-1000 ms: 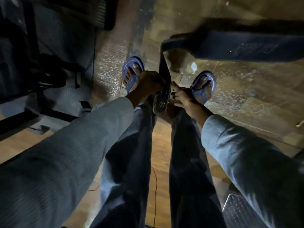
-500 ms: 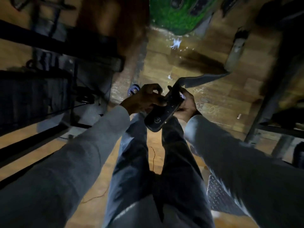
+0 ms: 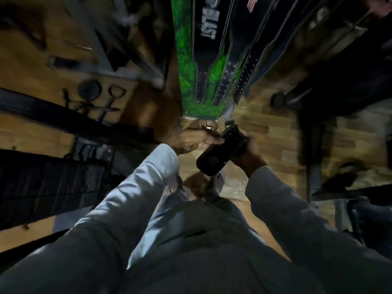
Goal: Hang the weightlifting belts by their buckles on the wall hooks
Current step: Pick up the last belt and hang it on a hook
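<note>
Belt (image 3: 214,159) black, rounded end, held in front of the person over the wood floor (image 3: 275,132). Left hand (image 3: 197,139) and right hand (image 3: 247,149) both clamped on it. Ahead: green wall panel (image 3: 184,81), three hung belts (image 3: 206,39) hanging down it. Blurry gym frames left.

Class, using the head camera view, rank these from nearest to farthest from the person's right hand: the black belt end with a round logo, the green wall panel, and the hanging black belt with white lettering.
1. Black belt end with a round logo: held in the right hand.
2. Green wall panel: its lower edge sits just above the hands.
3. Hanging black belt with white lettering: highest up the panel.
</note>
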Available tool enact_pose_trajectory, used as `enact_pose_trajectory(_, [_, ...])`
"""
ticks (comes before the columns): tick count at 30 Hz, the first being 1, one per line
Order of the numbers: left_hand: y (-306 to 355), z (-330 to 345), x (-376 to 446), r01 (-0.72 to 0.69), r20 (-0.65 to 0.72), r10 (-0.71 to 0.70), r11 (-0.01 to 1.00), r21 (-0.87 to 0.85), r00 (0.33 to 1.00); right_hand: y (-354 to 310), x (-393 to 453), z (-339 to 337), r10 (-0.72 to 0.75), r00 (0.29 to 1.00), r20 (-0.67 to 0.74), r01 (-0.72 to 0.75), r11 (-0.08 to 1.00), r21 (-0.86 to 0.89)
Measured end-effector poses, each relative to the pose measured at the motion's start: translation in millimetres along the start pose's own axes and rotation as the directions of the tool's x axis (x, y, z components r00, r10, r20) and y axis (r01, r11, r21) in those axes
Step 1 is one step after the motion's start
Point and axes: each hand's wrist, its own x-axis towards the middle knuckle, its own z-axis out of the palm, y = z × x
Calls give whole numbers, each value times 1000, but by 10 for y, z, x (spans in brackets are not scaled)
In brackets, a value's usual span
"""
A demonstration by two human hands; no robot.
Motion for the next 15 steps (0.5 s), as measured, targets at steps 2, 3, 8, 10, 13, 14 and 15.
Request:
enact_pose_trajectory(2, [138, 0, -56, -74, -3, 74, 994, -86, 997, -236, -231, 194, -30, 999, -45, 27, 997, -77])
enact_pose_trajectory(3, [201, -11, -83, -83, -8, 83, 988, -131, 997, -361, -319, 295, -58, 998, -7, 57, 995, -79])
enact_pose_trajectory(8, [603, -67, -337, -89, 164, 158, 927, -364, 974, -950, -958, 884, -184, 967, 176, 233, 917, -324])
enact_pose_trajectory(10, [713, -115, -396, -85, 189, 179, 904, -419, 966, -1130, -1122, 1104, -278, 936, 216, 343, 861, -376])
enact_pose_trajectory(13, [834, -197, -450, -29, 193, 155, 846, -532, 969, -1399, -1271, 1285, -354, 887, 296, 445, 826, -346])
enact_pose_trajectory(14, [884, -223, -468, -18, 173, 136, 833, -553, 976, -1466, -1325, 1330, -344, 866, 363, 463, 825, -324])
enact_pose_trajectory(15, [929, -253, -471, -3, 147, 103, 828, -561, 984, -1517, -1395, 1378, -349, 825, 445, 506, 806, -306])
